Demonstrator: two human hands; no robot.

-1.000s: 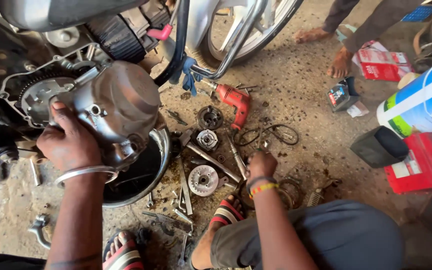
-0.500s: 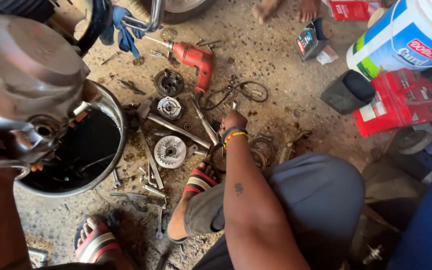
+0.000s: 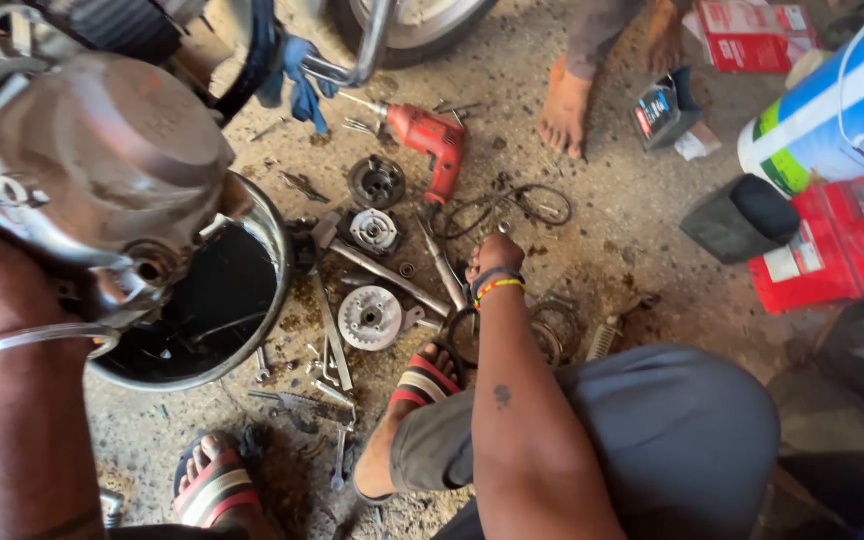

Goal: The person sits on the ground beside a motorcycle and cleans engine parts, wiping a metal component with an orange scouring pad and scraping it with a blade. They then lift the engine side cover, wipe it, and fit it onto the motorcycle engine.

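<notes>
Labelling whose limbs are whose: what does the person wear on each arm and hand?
Both arms are bare, with no sleeves or gloves. The left arm has a thin silvery bangle. The right arm has dark and multicoloured beaded wristbands and a small dark forearm mark.

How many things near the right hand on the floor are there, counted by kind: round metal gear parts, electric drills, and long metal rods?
Round metal gear parts: 3 (dark one, small one, large one)
Electric drills: 1 (red drill)
Long metal rods: 2 (long rod, shorter rod)
Total: 6
</notes>
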